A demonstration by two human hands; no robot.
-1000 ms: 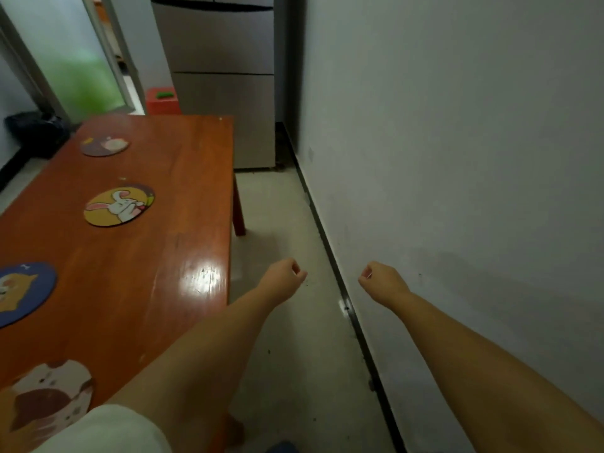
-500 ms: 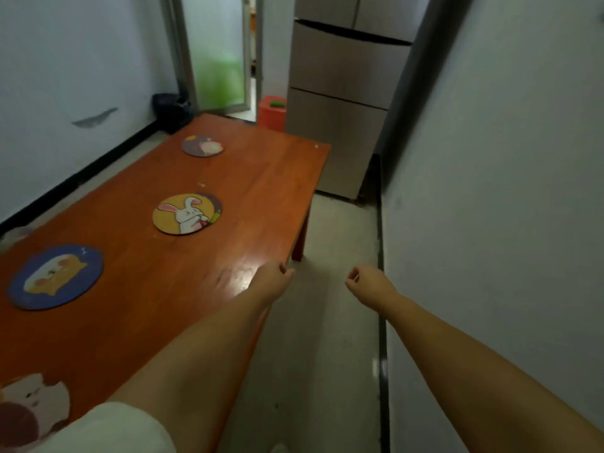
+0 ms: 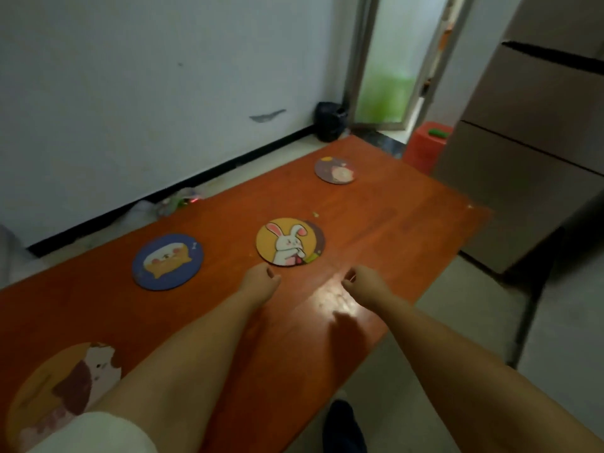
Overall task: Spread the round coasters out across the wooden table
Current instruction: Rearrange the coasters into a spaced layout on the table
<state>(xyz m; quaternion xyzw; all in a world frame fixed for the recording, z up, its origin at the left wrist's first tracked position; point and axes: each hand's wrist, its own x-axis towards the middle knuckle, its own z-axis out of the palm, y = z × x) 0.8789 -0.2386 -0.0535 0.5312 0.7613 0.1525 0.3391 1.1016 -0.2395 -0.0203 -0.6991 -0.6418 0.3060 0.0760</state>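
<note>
A long wooden table (image 3: 376, 223) with a reddish top runs from the near left to the far right, with a white wall (image 3: 147, 93) along its left side and a tall grey fridge (image 3: 539, 142) at the far right. A doorway with frosted green glass (image 3: 385, 83) stands beyond the far end, with a black bag (image 3: 330, 120) on the floor beside it and a red stool (image 3: 425, 147) just past the table's far corner. Four round coasters lie flat on the table in a line, well apart from one another. The nearest, a dog coaster (image 3: 62, 393), sits at the near left and is partly covered by a white sleeve (image 3: 94, 433). Next comes a blue coaster (image 3: 167, 261), then a yellow rabbit coaster (image 3: 290, 241) near the middle, and a dark coaster (image 3: 335, 170) toward the far end. The left hand (image 3: 260, 281) is curled into a loose fist just near of the rabbit coaster, holding nothing that can be seen. The right hand (image 3: 361, 281) is likewise loosely closed and empty over the table, beside a bright patch of reflected light. A dark shoe (image 3: 343, 426) shows on the pale floor at the near edge.
</note>
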